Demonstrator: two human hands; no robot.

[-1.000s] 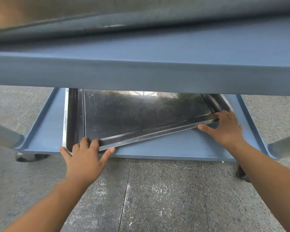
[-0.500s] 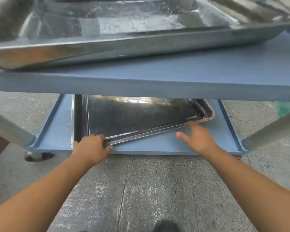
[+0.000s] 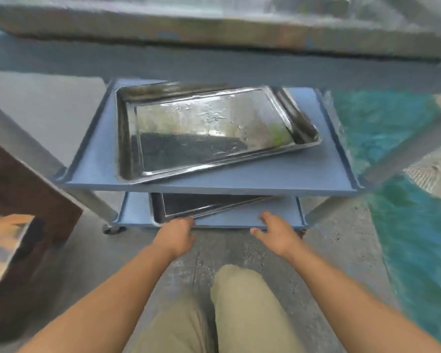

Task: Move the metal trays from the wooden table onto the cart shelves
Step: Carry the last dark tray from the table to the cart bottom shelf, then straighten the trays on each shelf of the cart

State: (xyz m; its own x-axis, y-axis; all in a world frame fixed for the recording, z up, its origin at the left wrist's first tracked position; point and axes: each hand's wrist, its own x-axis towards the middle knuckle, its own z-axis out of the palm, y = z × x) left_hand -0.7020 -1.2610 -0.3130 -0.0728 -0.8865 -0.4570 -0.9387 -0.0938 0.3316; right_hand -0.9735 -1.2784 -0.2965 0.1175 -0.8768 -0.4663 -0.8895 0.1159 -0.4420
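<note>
Far left: a dark brown wooden table (image 3: 23,200) edge, with a blurred metal tray (image 3: 3,245) lying on it, near the cart's left leg (image 3: 36,159).
Cart: a blue three-shelf cart (image 3: 239,184) straight ahead on a grey speckled floor (image 3: 341,250); one caster (image 3: 111,229) shows at the lower left.
Top shelf: a blurred metal pan (image 3: 214,29) across the upper edge of view.
Middle shelf: stacked shiny trays (image 3: 209,133), skewed, the top one turned clockwise.
Bottom shelf: dark trays (image 3: 201,206), also skewed, mostly hidden under the middle shelf.
Left hand (image 3: 176,235): fingers curled at the near corner of the bottom trays; whether they grip is unclear.
Right hand (image 3: 278,235): fingers spread, loose, just off the bottom shelf's front edge, holding nothing.
Below: khaki trouser knees (image 3: 237,289) between the forearms.
Far right: blurred teal covering (image 3: 405,200) on the floor.
</note>
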